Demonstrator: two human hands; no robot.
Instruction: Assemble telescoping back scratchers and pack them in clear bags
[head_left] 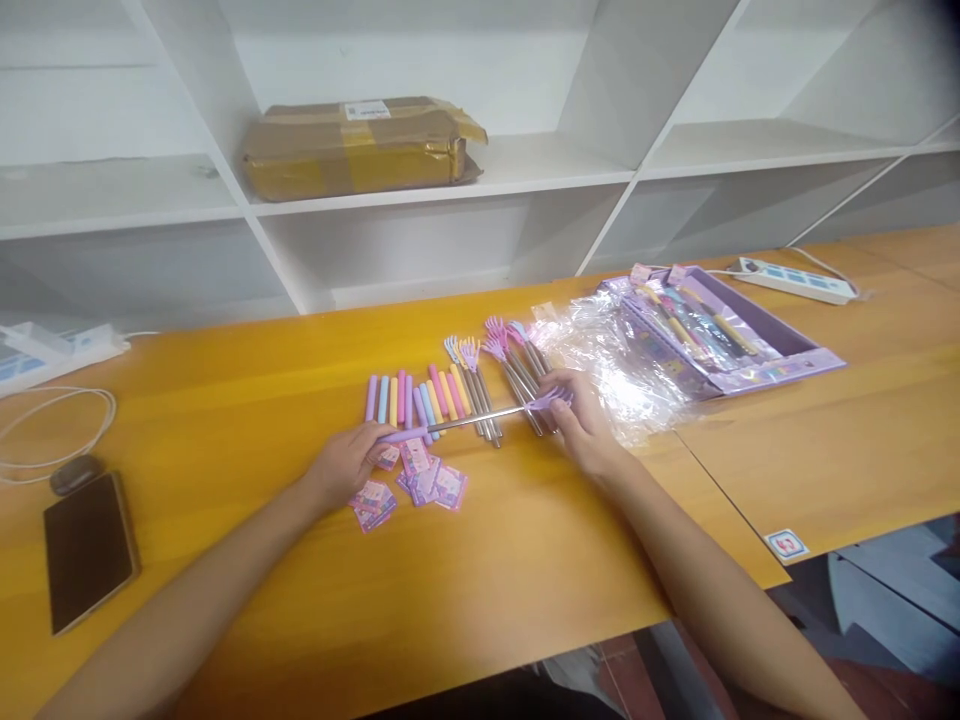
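Observation:
My left hand (346, 463) is closed on the purple handle of a telescopic back scratcher (469, 420). My right hand (581, 420) pinches the scratcher's purple claw end, and its thin metal rod is stretched out between the two hands. Behind the rod lies a row of several pastel handle sleeves (416, 398) in purple, blue, yellow and pink. Several more scratchers (499, 370) with claw heads and metal rods lie next to them. Small pink printed cards (420, 482) are scattered on the wooden table (225, 400) near my left hand.
Crumpled clear plastic wrap (615, 365) and a purple display box (720, 335) with packed scratchers lie to the right. A power strip (795, 280) sits at far right. A phone (88, 548), mouse and white cable lie at left. A brown parcel (360, 145) rests on white shelves.

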